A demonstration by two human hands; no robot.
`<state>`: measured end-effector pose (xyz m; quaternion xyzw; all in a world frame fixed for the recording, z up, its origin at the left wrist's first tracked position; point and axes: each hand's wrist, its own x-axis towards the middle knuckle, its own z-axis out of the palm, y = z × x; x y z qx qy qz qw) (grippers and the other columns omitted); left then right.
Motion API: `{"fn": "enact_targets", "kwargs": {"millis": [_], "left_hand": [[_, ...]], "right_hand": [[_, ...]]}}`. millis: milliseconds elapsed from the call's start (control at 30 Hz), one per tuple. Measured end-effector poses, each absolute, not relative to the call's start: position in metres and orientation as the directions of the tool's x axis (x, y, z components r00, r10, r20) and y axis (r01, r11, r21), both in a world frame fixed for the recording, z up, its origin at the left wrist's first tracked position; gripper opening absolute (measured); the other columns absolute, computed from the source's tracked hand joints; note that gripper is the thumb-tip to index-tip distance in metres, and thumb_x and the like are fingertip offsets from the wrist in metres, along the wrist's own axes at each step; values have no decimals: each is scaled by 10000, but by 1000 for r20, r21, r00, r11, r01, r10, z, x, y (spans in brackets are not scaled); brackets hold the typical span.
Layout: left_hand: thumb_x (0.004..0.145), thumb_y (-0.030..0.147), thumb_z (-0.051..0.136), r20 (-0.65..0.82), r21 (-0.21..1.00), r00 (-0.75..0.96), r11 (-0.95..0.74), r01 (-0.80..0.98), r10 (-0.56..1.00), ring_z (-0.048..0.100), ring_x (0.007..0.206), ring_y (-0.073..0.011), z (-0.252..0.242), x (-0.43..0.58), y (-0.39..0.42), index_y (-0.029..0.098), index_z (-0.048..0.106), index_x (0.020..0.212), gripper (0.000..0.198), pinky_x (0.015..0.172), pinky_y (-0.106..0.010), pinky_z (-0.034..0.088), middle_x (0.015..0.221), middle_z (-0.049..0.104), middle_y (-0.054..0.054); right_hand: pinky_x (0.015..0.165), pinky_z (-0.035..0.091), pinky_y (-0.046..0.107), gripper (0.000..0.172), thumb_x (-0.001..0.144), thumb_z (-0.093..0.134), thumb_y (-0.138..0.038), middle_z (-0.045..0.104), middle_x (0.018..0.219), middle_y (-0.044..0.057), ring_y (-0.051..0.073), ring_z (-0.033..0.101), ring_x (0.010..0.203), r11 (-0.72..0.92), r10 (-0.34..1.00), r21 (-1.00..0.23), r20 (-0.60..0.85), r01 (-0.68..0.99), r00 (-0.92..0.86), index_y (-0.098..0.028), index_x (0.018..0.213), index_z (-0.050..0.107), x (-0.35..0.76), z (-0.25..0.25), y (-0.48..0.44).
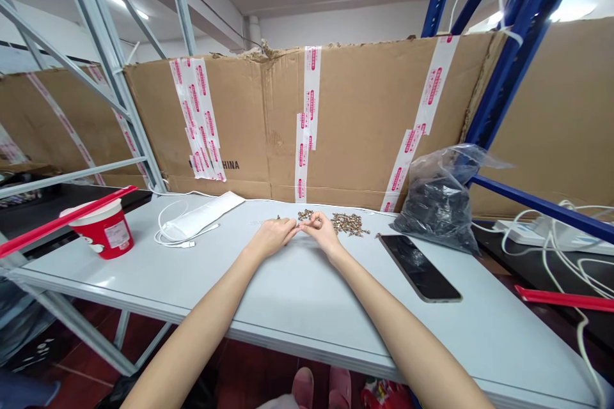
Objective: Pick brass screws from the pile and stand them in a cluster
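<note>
Evidently we're early: the pile of metal pieces (pixel 350 223) looks barely touched. Left of it, our left hand (pixel 272 236) and right hand (pixel 323 231) meet, their grasp unclear.

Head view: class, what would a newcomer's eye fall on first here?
The left hand and right hand meet fingertip to fingertip at the middle of the white table, beside a small heap of metal parts. A dark phone lies flat to the right, a red cup stands near the left edge, and a taped cardboard wall closes off the back.
</note>
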<state>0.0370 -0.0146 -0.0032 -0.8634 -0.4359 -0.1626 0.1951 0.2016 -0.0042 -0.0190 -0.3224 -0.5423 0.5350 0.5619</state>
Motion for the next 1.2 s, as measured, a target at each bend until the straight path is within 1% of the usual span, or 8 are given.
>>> {"fn": "enact_targets", "kwargs": {"millis": [167, 300, 500, 633, 800, 933, 1067, 1200], "left_hand": [[904, 423, 312, 444, -175, 579, -568, 804, 683, 598, 709, -142, -3, 37, -14, 191, 397, 1110, 322, 607, -229, 407, 829, 614, -24], [933, 304, 257, 447, -211, 598, -571, 793, 665, 581, 674, -119, -3, 37, -14, 201, 464, 986, 238, 596, -218, 394, 824, 588, -21], [924, 384, 254, 493, -137, 538, -550, 824, 683, 564, 634, -119, -3, 36, -14, 171, 499, 849, 333, 554, -212, 372, 752, 576, -27], [917, 370, 299, 510, -91, 543, -586, 805, 667, 572, 655, -122, -8, 33, -10, 163, 537, 809, 333, 572, -213, 387, 760, 594, -33], [901, 261, 380, 555, -30, 563, -662, 749, 612, 600, 729, -118, -15, 27, -3, 177, 571, 939, 212, 637, -211, 422, 854, 635, -38], [891, 249, 410, 626, -32, 551, -688, 725, 552, 617, 752, -115, -17, 27, -2, 186, 525, 1079, 229, 637, -207, 438, 864, 657, -36], [893, 274, 404, 661, -77, 541, -670, 738, 520, 616, 693, -111, -15, 30, -5, 180, 563, 997, 212, 616, -210, 445, 798, 662, -31], [897, 233, 385, 652, -113, 568, -677, 728, 502, 611, 698, -110, -12, 29, -8, 178, 580, 934, 206, 625, -214, 441, 820, 659, -31]], "right_hand": [[774, 440, 326, 452, 515, 746, -354, 656, 709, -16, 156, 625, 712, 213, 955, -942, 256, -258, -146, -229, 712, 359, 203, -20, -3], [771, 435, 330, 449, 515, 744, -373, 662, 733, -5, 162, 622, 730, 207, 960, -947, 245, -244, -136, -228, 714, 369, 204, -18, -4], [681, 436, 304, 489, 463, 755, -414, 646, 705, -1, 168, 608, 701, 205, 972, -950, 226, -234, -64, -228, 701, 371, 204, -15, -4], [670, 430, 292, 501, 438, 760, -424, 636, 692, -1, 171, 607, 718, 204, 974, -947, 222, -248, -47, -228, 687, 373, 204, -14, -4], [675, 419, 284, 473, 461, 752, -412, 637, 692, -8, 147, 590, 666, 213, 972, -947, 230, -239, -44, -222, 685, 382, 204, -13, -6], [618, 406, 267, 468, 471, 741, -427, 634, 686, -14, 140, 577, 624, 207, 974, -950, 222, -234, -42, -221, 695, 385, 204, -13, -6], [610, 403, 270, 495, 429, 752, -442, 641, 690, -7, 152, 585, 630, 191, 977, -956, 208, -222, -55, -223, 681, 387, 203, -13, -5], [639, 398, 274, 491, 429, 752, -439, 646, 695, -5, 146, 578, 640, 177, 977, -959, 199, -220, -82, -223, 680, 389, 203, -15, -4]]}}
